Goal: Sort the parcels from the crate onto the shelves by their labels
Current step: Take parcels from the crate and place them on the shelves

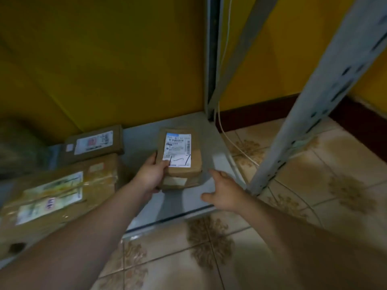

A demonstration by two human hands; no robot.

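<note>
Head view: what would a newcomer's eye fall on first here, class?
First, the parcel with its bright white label at centre, gripped by the left hand at the low grey shelf, with the right hand open just to its right. Next, the yellow wall behind and the other boxes at left.
</note>
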